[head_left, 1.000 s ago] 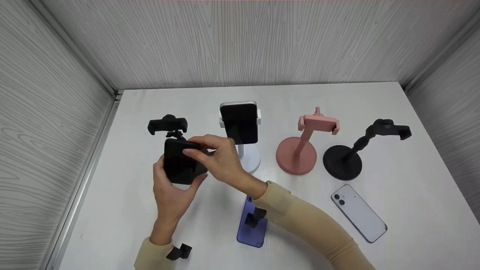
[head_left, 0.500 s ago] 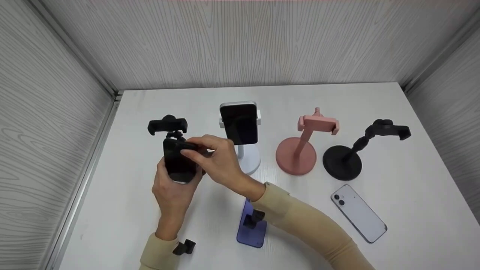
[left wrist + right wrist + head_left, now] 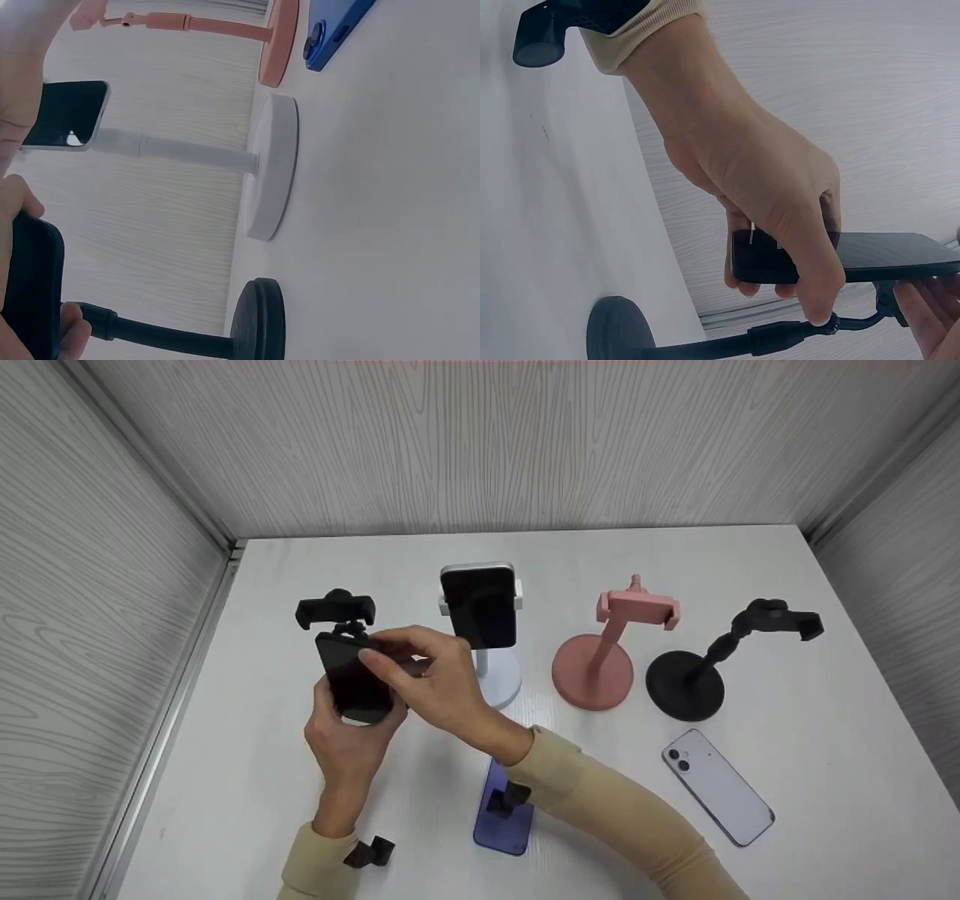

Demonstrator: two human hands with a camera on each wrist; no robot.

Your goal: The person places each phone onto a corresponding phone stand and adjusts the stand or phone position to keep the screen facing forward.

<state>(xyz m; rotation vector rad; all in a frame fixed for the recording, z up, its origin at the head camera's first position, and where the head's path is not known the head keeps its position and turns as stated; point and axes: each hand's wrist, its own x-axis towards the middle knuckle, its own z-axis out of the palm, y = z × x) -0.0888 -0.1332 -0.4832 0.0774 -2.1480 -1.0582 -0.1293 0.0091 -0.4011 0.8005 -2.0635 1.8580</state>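
Note:
A black phone (image 3: 351, 679) is held between both hands, just in front of the left black phone stand (image 3: 335, 609). From below, my left hand (image 3: 349, 746) grips its lower part, with fingers on either side. My right hand (image 3: 448, 686) pinches the phone near its upper right edge, thumb on the dark face. In the right wrist view, the right hand (image 3: 757, 180) has thumb and fingers on opposite sides of the phone (image 3: 885, 256). The left stand's clamp holds nothing. Its round base (image 3: 259, 322) shows in the left wrist view, but phone and hands cover it from the head.
A white stand (image 3: 501, 681) bears a phone (image 3: 480, 607) in its clamp. Right of it stand a pink stand (image 3: 592, 671) and another black stand (image 3: 684, 684). A purple phone (image 3: 502, 829) lies partly under the right sleeve; a white phone (image 3: 720, 789) lies at right.
The left hand has turned, its wrist moving right and its thumb closing in on the phone. The phone's upper end has shifted slightly left and tilted. The right hand has barely moved.

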